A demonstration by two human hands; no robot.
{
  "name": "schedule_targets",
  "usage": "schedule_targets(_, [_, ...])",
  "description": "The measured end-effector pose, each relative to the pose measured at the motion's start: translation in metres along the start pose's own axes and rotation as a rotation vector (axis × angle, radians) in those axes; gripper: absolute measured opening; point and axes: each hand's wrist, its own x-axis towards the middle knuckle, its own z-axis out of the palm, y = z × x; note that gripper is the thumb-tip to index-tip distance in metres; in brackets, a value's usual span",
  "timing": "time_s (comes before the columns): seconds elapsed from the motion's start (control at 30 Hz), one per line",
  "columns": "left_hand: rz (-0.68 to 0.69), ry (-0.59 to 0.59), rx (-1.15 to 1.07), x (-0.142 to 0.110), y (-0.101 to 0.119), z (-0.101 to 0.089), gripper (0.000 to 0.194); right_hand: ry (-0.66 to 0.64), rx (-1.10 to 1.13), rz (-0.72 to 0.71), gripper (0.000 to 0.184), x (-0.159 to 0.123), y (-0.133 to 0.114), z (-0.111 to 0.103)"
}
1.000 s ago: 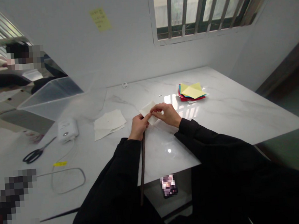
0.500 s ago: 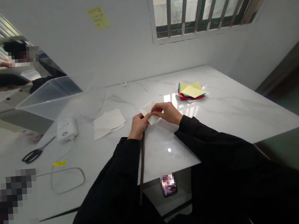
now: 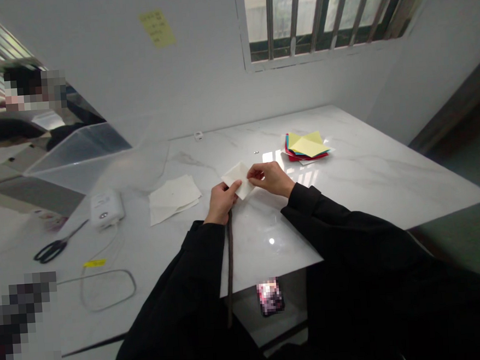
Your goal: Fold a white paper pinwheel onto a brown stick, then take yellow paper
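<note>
**Colours on the marble table**

The table (image 3: 359,182) is white marble with faint grey veins. The folded paper (image 3: 237,179) is cream-white, as are the loose sheets (image 3: 174,198). The paper stack (image 3: 305,146) shows yellow on top, with red and teal edges. The scissors (image 3: 51,249) are black, and the sleeves (image 3: 343,238) are black too.
</note>
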Motion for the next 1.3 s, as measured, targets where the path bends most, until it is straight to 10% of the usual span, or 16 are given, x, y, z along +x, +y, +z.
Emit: schedule_targets(1.3, [-0.040, 0.128, -0.314, 0.002, 0.009, -0.008, 0.032, -0.100, -0.276, 0.159, 0.011, -0.003, 0.022, -0.010])
